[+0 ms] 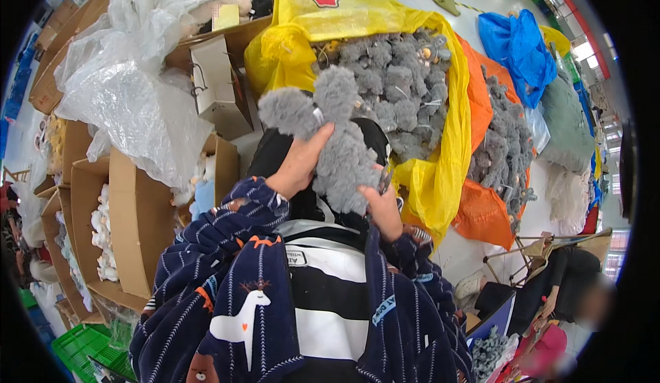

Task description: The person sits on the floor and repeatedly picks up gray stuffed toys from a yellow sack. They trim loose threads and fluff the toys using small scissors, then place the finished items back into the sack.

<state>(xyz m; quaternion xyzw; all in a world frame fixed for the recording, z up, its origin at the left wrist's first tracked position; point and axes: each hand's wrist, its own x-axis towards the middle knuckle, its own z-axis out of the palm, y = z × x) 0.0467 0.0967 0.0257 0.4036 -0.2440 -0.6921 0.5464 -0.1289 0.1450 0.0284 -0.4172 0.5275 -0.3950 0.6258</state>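
Observation:
A fluffy grey plush toy piece (344, 152) lies over my lap, with two lobes at its upper end and a small white tag near them. My left hand (302, 161) is closed round its upper left side, thumb on the fur. At its lower right edge my right hand (381, 208) grips the fur, thumb on top; a small dark item shows beside those fingers, too unclear to name. Just beyond the toy, a yellow bag (450, 190) stands open, filled with many similar grey plush pieces (399, 80).
On the left stand cardboard boxes (141, 225) holding plush pieces, with clear plastic sheeting (130, 73) over some. An orange bag (481, 214) of grey plush sits right of the yellow one. A blue bag (519, 53) lies farther back. Other people sit at lower right; a green crate (86, 348) is lower left.

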